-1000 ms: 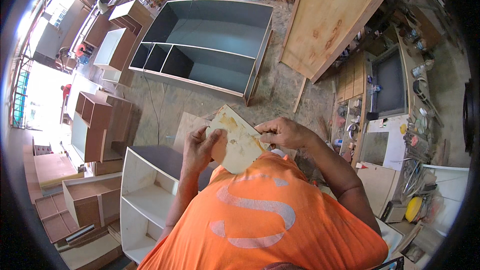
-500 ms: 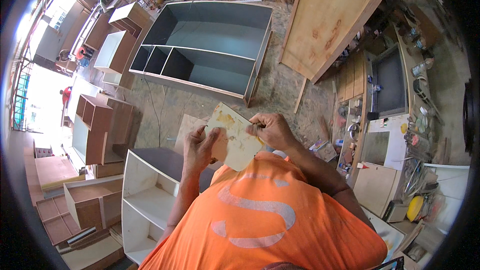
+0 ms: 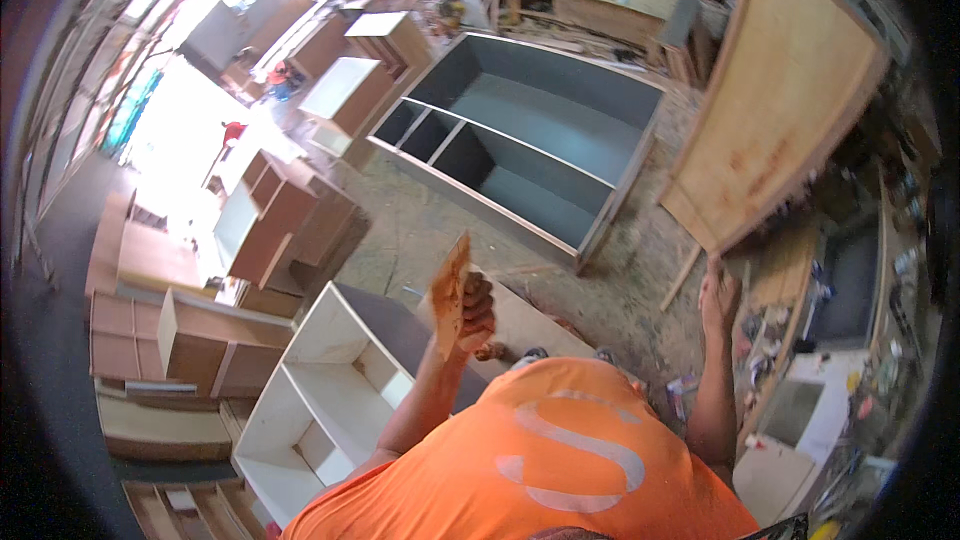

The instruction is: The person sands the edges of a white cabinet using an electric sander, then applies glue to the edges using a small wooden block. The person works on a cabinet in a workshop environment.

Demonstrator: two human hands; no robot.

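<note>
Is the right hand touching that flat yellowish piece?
Apart. The head view shows the right hand reaching out far from the flat piece, which the left hand grips.

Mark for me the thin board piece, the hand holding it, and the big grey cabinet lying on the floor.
thin board piece (image 3: 450, 292), head view, its flat face.
left hand (image 3: 476, 315), head view, the knuckles.
grey cabinet (image 3: 540, 120), head view, its inner back panel.

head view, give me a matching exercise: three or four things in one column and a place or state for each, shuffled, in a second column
Things:
1. left hand
2. right hand
3. grey cabinet
4. white shelf unit

Places or states:
a. lying open-side up on the floor, far ahead
b. holding a thin wooden piece
c. empty, raised near the leaning wooden panel
d. on the floor by the left forearm

Pairs: 1-b, 2-c, 3-a, 4-d
</note>
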